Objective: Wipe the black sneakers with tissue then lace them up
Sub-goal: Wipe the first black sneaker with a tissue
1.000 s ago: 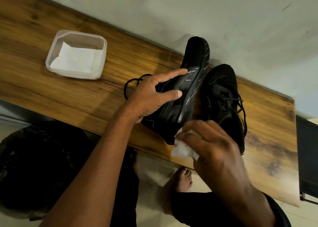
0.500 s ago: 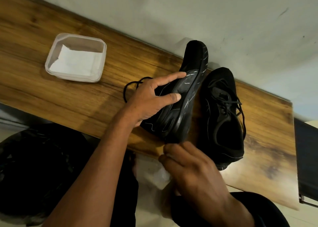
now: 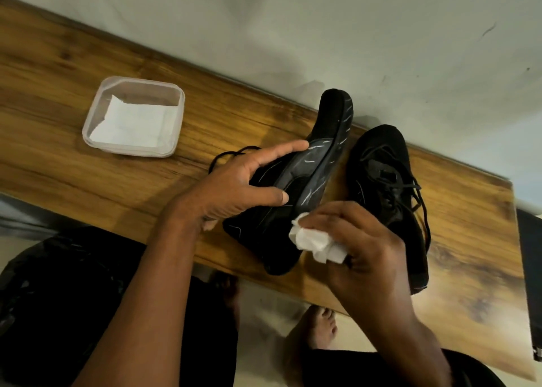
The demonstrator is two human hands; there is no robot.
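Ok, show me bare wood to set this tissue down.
Bare wood: between the plastic container and the left hand, left of the container, and on the table right of the laced sneaker. Crowded: the gap between it and the tilted sneaker, where the right hand holds the tissue.

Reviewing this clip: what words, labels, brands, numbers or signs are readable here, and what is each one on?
None can be read.
Sneaker in the left hand: pale streaks on the sole, no letters.
Second sneaker: no logo legible.
Tissue in the right hand: blank.
Plastic container: no label shows.
Dark object at the right edge: tiny pale mark, too small to read.
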